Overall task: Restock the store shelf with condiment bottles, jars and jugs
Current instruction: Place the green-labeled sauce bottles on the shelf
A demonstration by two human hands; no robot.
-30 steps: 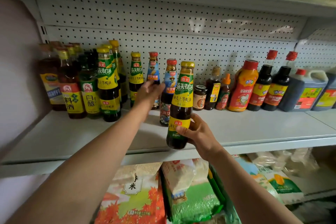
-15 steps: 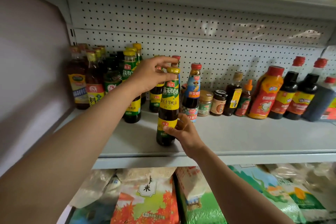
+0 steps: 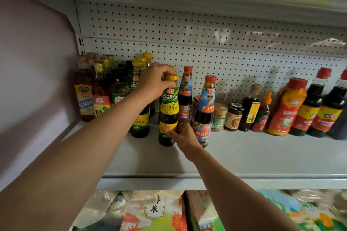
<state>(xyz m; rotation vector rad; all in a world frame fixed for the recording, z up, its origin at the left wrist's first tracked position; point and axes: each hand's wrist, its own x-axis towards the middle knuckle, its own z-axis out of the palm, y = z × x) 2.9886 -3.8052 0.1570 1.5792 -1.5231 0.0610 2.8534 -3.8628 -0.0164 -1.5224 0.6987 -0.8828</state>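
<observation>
On the grey shelf [image 3: 244,155], a yellow-capped oyster sauce bottle [image 3: 169,107] stands upright, seemingly resting on the surface, between a matching bottle [image 3: 139,124] and a red-capped bottle [image 3: 204,110]. The left hand [image 3: 154,82] curls its fingertips over the yellow cap, and the right hand [image 3: 183,138] grips the bottle's base, thumb on the lower label. Rice bags [image 3: 154,212] sit below.

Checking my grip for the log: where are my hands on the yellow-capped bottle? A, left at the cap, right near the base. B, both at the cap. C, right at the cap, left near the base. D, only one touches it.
A: the left hand curls over the bottle at its cap, and the right hand holds it near the base.
</observation>
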